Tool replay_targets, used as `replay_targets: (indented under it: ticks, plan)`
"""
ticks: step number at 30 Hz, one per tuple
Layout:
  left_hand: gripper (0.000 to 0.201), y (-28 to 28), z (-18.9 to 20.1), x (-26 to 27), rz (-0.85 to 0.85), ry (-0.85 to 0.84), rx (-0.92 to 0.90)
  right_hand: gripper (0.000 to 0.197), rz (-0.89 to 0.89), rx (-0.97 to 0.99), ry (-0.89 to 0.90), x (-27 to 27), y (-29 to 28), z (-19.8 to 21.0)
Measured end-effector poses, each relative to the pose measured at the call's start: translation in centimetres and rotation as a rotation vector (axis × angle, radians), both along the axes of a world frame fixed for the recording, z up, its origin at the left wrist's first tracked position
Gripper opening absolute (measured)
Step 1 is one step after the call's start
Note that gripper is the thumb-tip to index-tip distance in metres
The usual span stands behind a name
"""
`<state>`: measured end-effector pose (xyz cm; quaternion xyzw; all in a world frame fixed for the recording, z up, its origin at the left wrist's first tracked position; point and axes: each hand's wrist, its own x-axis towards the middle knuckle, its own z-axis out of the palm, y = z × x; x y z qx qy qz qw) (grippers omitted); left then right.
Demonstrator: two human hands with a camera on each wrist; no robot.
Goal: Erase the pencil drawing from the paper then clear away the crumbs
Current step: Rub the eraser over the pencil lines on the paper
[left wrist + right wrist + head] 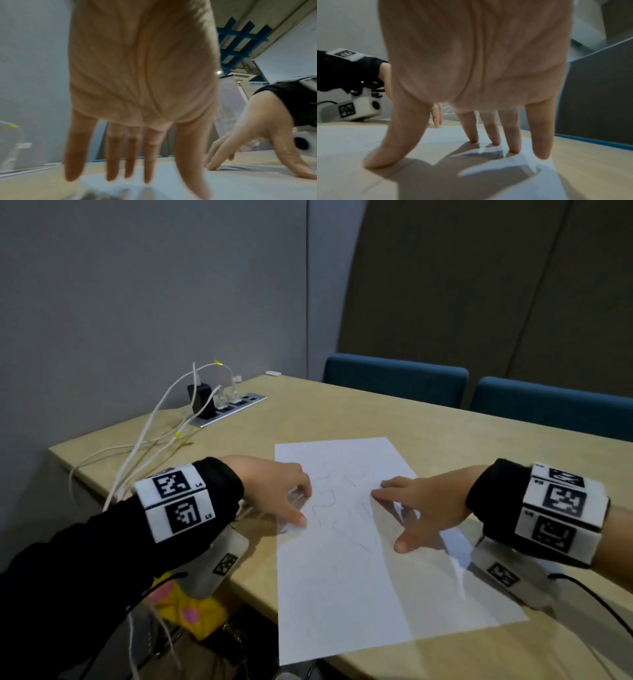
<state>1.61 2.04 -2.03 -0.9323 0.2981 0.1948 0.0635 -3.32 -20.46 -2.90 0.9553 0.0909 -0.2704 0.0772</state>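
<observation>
A white sheet of paper (359, 570) lies on the wooden table (239, 446), with a faint pencil drawing (329, 501) in its upper half. My left hand (284, 498) hovers spread over the sheet's left edge, fingers straight, thumb tip touching down; in the left wrist view the left hand (140, 94) holds nothing. My right hand (418, 511) presses spread fingertips (473, 139) and thumb onto the paper (359, 138) right of the drawing. No eraser and no crumbs show in any view.
A power strip (229, 405) with a black charger and white cables (147, 446) sits at the table's far left. Two blue chairs (394, 378) stand behind the far edge. A yellow and pink bag (191, 611) lies below the table's near left edge.
</observation>
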Motion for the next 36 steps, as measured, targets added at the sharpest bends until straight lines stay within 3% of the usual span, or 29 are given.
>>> replay_targets:
  ticks: [5, 8, 18, 21, 25, 30, 33, 36]
  plan:
    - [0.060, 2.9, -1.0, -0.2, 0.233, -0.124, 0.081, 0.081, -0.041, 0.007, -0.020, -1.1, 1.0, 1.0]
    - [0.046, 3.9, -1.5, -0.6, 0.271, -0.118, 0.038, 0.088, -0.050, 0.003, -0.030, -1.6, 1.3, 1.4]
    - [0.015, 3.5, -1.4, -1.2, 0.246, -0.193, -0.260, 0.092, -0.050, 0.038, -0.017, -2.7, 1.4, 1.4]
    - [0.015, 3.7, -0.8, -1.2, 0.222, -0.265, -0.416, 0.088, -0.028, 0.027, -0.002, -2.9, 1.3, 1.3]
    - [0.015, 3.3, 0.0, -1.7, 0.183, -0.202, -0.647, 0.085, -0.044, 0.061, 0.033, -3.0, 0.6, 1.6]
    - [0.007, 1.9, -1.1, -2.0, 0.112, -0.103, -0.620, 0.090, -0.041, 0.151, 0.017, -2.7, 0.8, 2.5]
    - [0.005, 1.1, -1.8, -2.1, 0.071, -0.078, -0.575, 0.095, 0.000, 0.061, 0.094, -2.8, 1.0, 2.6]
    - [0.008, 0.7, -2.4, -2.2, 0.009, -0.085, -0.559, 0.085, 0.043, 0.012, 0.124, -3.0, 1.3, 2.7]
